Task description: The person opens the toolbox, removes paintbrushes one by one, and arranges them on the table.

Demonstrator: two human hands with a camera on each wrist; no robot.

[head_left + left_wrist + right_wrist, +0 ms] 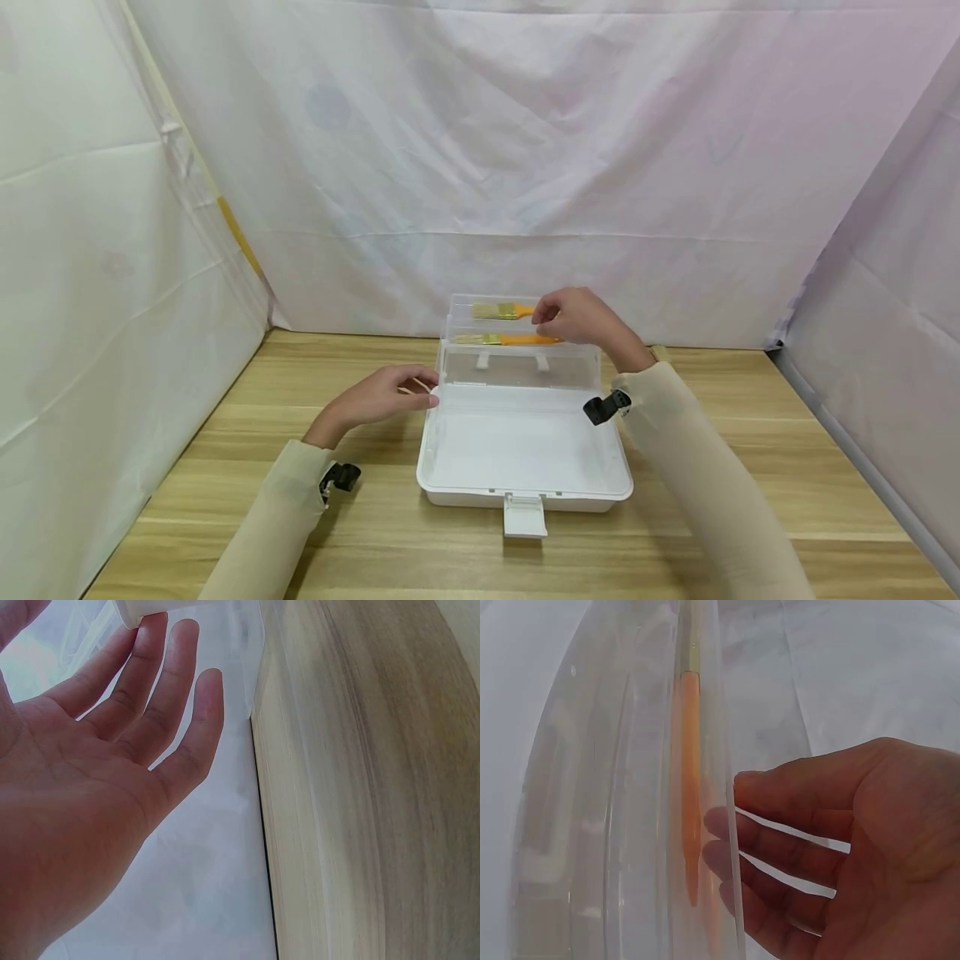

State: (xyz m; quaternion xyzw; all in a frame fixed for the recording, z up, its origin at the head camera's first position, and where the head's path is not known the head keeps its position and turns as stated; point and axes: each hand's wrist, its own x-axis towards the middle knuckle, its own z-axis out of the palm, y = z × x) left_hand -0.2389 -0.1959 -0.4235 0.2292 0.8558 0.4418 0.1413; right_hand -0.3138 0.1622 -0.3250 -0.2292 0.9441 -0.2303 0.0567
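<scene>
- Storage box (525, 446): both hands are at it; it stands on the worktop (375, 542), base facing up, with stepped clear trays (517, 368) raised at its back.
- Right hand (579, 318): bent over the handle end of the upper brush (504, 311). In the right wrist view the fingers (780, 840) reach past a tray rim, their tips showing blurred through the plastic; I cannot tell whether they grasp the handle, the rim or nothing.
- Left hand (378, 396): relaxed, its fingers (169, 690) gently bent and grasping nothing. Some fingertips meet a pale plastic corner at the box's left back side, probably to steady the raised part.
- The upper brush lies in the rearmost tray, bristles left, handle under the right hand. The lower brush (506, 339) lies roughly parallel in front of it, presumably because the long tray suits its length and the walls check rolling.
- The front latch (524, 517) hangs outward toward the person, likely unfastened to give access.
- Farther out, white cloth (525, 167) rises behind the worktop.
</scene>
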